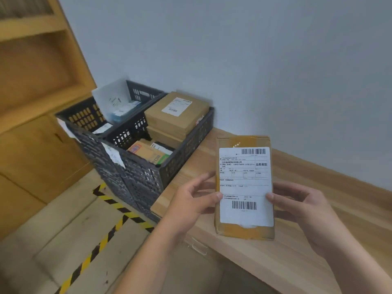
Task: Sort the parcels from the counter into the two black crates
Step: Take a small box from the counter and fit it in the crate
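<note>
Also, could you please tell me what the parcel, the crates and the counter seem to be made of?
Parcel: brown cardboard, matte, with crumpled edges; the shinier patches look like tape. Its label looks like white paper. Crates: black moulded plastic, going by the perforated lattice walls. Counter: pale wood with visible grain lines, possibly laminate; I cannot tell which.

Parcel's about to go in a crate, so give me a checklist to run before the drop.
1. Grip of left hand and right hand on the cardboard parcel: ok.
2. The shipping label faces the camera: ok.
3. Which crate the label calls for: cannot tell.
4. Room in the crate with cardboard boxes, near end: ok.
5. Its top cardboard box sits below the rim: not ok.
</note>
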